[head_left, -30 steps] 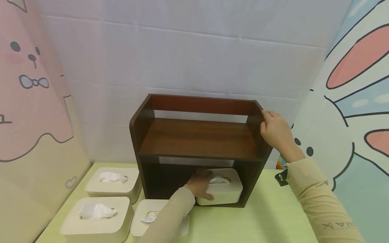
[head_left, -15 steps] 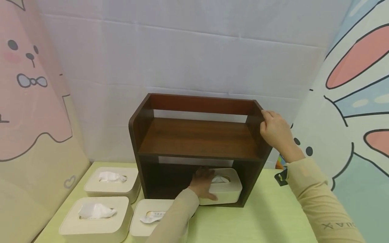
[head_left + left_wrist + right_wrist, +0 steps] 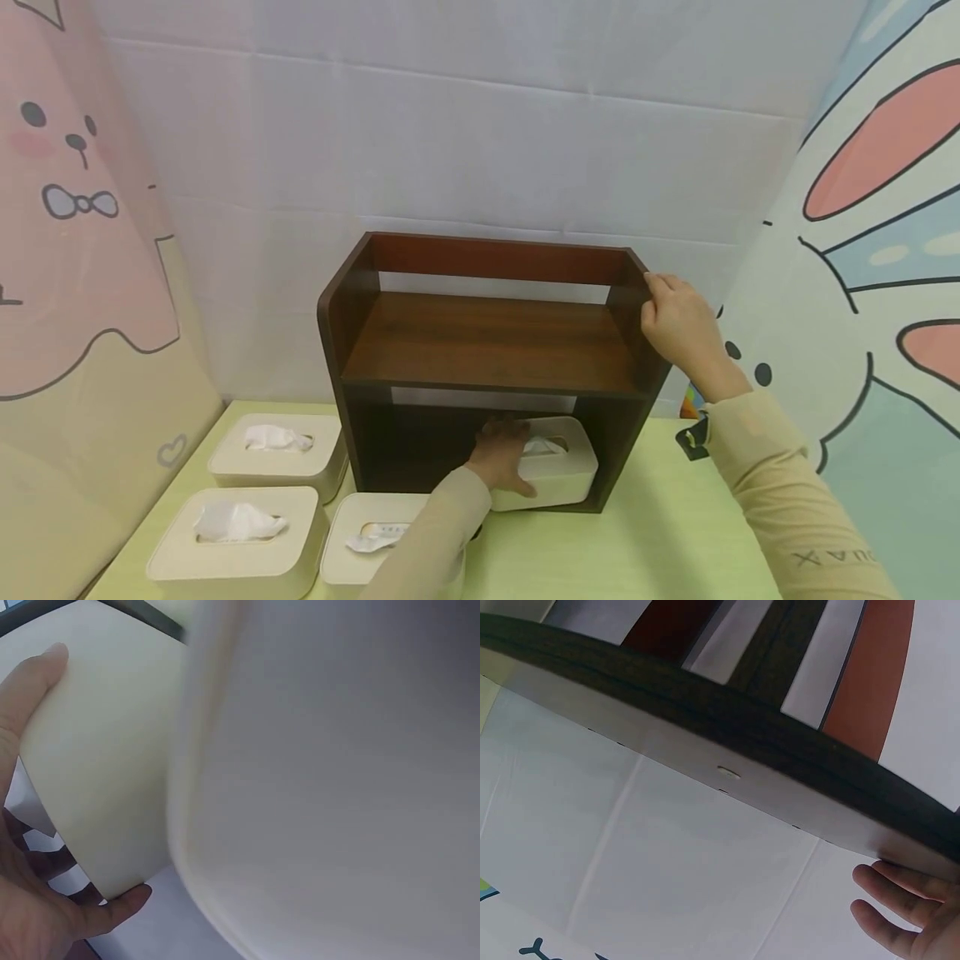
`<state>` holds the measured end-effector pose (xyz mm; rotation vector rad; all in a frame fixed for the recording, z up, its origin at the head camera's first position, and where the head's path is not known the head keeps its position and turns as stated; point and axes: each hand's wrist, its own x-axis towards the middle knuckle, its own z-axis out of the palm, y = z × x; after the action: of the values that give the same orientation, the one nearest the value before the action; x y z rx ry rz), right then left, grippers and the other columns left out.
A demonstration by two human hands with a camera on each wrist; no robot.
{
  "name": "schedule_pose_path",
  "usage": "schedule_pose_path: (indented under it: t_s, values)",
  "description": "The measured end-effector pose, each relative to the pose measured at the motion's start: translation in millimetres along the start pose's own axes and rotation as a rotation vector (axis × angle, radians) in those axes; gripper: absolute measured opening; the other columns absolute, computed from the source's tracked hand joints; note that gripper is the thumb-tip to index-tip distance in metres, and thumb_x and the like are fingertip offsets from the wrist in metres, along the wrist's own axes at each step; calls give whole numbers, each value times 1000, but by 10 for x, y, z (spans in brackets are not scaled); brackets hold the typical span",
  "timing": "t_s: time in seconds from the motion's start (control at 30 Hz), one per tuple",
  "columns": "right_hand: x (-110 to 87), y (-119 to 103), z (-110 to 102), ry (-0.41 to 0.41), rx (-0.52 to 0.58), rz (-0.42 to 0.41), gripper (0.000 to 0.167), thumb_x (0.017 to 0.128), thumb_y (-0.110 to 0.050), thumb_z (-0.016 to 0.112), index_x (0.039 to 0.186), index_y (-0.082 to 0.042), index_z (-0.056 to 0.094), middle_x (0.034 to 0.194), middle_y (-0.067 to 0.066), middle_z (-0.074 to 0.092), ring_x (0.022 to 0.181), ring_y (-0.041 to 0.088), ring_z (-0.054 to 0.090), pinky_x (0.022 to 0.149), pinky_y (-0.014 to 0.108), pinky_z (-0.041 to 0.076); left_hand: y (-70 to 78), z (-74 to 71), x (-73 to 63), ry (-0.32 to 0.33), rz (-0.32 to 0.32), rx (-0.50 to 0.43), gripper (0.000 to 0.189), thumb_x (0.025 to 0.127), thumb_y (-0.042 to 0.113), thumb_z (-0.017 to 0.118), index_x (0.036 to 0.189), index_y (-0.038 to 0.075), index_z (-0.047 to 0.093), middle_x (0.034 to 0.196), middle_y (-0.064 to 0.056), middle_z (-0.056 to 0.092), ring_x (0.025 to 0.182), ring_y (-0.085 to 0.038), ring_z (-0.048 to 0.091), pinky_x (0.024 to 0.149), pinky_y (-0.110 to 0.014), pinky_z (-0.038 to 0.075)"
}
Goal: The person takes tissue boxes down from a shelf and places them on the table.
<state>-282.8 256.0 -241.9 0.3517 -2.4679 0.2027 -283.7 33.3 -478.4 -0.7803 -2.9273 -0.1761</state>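
A cream tissue box point(image 3: 558, 483) stands at the right end of the lower compartment of a dark brown two-tier shelf point(image 3: 487, 342). My left hand point(image 3: 501, 457) grips this box by its left end. In the left wrist view the thumb lies along one face of the box point(image 3: 112, 750), and the other fingers reach round its end. My right hand point(image 3: 681, 323) holds the upper edge of the shelf's right side panel. Several of its fingers point(image 3: 900, 896) show against the panel's outer face in the right wrist view.
Three more tissue boxes with tissue showing stand at the left: one at the back point(image 3: 277, 450), one in front point(image 3: 236, 542) and one partly behind my left sleeve point(image 3: 367, 533). They share a pale green table point(image 3: 555, 558). A white cloth wall point(image 3: 480, 125) rises behind the shelf.
My left hand has shifted slightly right along the box's left end between the first frame and half a second ago. The box and my right hand look almost unchanged.
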Motion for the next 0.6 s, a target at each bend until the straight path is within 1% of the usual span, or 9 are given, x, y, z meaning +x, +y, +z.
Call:
schedule_pose_path:
  t_s: [0.13,0.3,0.47,0.6]
  values:
    - [4,-9,7,-1,1,1,41,83,-4,40,120,13,51,117,31,54,107,46,50,89,55,41,5,-4,-27,25,-2,17,102,50,66,76,133,16,44,131,-13,47,119,-38,44,79,-53,47]
    - [4,-11,10,5,5,2,41,83,-4,40,119,13,51,116,31,54,107,46,50,89,55,42,21,-16,-56,35,4,36,101,49,67,76,132,17,45,131,-13,48,118,-38,45,80,-52,48]
    - [1,-1,18,11,17,-5,41,83,-3,40,119,13,51,115,31,54,106,46,50,88,55,42,26,-27,-75,30,25,19,98,51,65,77,130,16,47,132,-13,48,118,-41,45,81,-54,47]
    - [5,5,16,13,21,-6,41,83,-3,40,119,14,51,115,31,54,107,46,50,88,55,42,28,-45,-90,44,54,25,94,51,66,76,128,19,49,130,-9,50,115,-40,47,79,-53,48]
